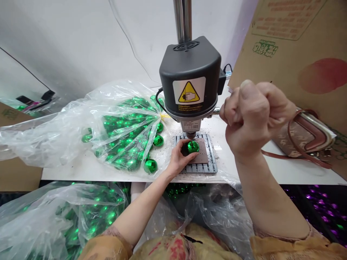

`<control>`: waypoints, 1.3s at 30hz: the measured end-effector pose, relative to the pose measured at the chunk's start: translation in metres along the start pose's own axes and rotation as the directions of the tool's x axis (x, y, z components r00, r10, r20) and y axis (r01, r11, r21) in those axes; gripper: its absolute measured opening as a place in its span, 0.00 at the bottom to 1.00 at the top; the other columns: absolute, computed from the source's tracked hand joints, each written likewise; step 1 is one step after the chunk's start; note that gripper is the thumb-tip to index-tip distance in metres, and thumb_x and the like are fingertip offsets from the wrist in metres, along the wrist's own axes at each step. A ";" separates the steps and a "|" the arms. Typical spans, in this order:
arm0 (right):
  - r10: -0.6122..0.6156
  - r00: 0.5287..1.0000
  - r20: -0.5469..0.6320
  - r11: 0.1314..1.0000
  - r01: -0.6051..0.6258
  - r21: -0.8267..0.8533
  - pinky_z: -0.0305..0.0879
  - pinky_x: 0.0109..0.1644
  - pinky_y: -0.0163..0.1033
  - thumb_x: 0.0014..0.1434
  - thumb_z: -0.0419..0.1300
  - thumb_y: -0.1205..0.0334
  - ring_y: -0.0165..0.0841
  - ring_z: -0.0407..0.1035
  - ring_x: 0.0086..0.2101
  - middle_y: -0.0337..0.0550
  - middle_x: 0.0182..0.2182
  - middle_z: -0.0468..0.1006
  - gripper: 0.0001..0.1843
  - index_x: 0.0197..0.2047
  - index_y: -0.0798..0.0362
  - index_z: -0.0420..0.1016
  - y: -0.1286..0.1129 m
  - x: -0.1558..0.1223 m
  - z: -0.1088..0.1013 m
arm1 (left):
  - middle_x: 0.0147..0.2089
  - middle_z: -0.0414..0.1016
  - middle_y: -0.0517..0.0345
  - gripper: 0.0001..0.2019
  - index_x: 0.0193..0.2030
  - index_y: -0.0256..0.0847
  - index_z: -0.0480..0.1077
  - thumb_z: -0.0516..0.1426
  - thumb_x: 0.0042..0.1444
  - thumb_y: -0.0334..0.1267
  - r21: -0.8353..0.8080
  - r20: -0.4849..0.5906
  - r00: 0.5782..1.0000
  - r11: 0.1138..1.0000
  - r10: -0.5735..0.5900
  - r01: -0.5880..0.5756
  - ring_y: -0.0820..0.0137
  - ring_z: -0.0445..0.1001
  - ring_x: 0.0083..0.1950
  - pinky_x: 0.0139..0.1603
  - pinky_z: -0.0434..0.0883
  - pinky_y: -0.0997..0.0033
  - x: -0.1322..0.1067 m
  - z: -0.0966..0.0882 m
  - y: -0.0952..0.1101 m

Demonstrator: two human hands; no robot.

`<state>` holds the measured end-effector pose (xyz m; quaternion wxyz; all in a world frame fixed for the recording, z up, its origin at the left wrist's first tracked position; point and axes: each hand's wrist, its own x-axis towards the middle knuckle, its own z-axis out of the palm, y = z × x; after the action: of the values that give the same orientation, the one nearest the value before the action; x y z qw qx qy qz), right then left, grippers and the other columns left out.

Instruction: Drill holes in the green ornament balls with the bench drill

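Note:
My left hand (182, 156) grips a shiny green faceted ball (193, 146) between thumb and fingers. The ball sits on a brown square pad (203, 155) over the slotted metal base plate (213, 167), right under the tip of a black bench drill press (189, 76). Raised to the right of the drill head, my right hand (248, 115) is closed in a fist around the drill's lever (216, 111). Only the lever's inner metal end shows; the fist hides the rest. Dark shavings lie around the base plate.
Left of the drill, a clear plastic bag (121, 133) full of green balls lies on the white table (94, 173), with loose balls (150, 166) beside it. A handbag (306, 135) and a large cardboard box (292, 47) stand at right. Below the table edge are more bagged green balls (94, 216).

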<state>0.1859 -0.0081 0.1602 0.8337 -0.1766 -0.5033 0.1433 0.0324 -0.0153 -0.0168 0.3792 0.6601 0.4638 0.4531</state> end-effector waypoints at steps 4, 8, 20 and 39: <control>0.002 0.998 0.068 1.000 -0.001 -0.021 0.41 0.21 0.38 0.58 0.59 0.61 0.21 0.44 0.16 0.32 0.13 0.48 0.29 0.17 0.54 0.41 0.001 -0.016 -0.011 | 0.50 0.76 0.51 0.25 0.51 0.41 0.68 0.68 0.49 0.44 -0.006 0.005 1.000 1.000 0.019 -0.019 0.63 0.75 0.51 0.54 0.73 0.61 0.000 0.000 0.001; 0.035 0.993 0.117 0.998 -0.030 -0.047 0.41 0.21 0.38 0.58 0.58 0.60 0.21 0.42 0.16 0.33 0.13 0.47 0.30 0.13 0.54 0.43 0.002 -0.024 -0.020 | 0.52 0.75 0.50 0.25 0.51 0.41 0.68 0.69 0.49 0.45 -0.017 0.011 1.000 0.999 0.029 -0.029 0.62 0.75 0.53 0.55 0.72 0.60 0.000 0.000 -0.002; -0.209 0.973 0.094 0.978 0.210 -0.003 0.43 0.18 0.37 0.52 0.57 0.68 0.21 0.42 0.14 0.32 0.12 0.46 0.27 0.16 0.54 0.40 0.015 -0.033 -0.024 | 0.51 0.75 0.51 0.25 0.51 0.41 0.68 0.68 0.49 0.46 -0.016 0.002 0.999 0.999 0.032 -0.032 0.63 0.74 0.52 0.55 0.71 0.61 -0.001 0.001 -0.002; -0.287 0.953 0.099 0.957 0.289 -0.006 0.45 0.18 0.37 0.52 0.57 0.71 0.21 0.46 0.13 0.31 0.12 0.50 0.24 0.17 0.54 0.42 0.020 -0.043 -0.026 | 0.50 0.75 0.51 0.24 0.51 0.41 0.68 0.68 0.49 0.44 -0.010 -0.011 1.000 1.000 0.016 -0.016 0.63 0.75 0.51 0.54 0.72 0.60 0.000 0.003 0.002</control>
<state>0.1887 -0.0124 0.1064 0.8183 -0.1026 -0.5651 0.0238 0.0358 -0.0166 -0.0162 0.3762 0.6594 0.4586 0.4620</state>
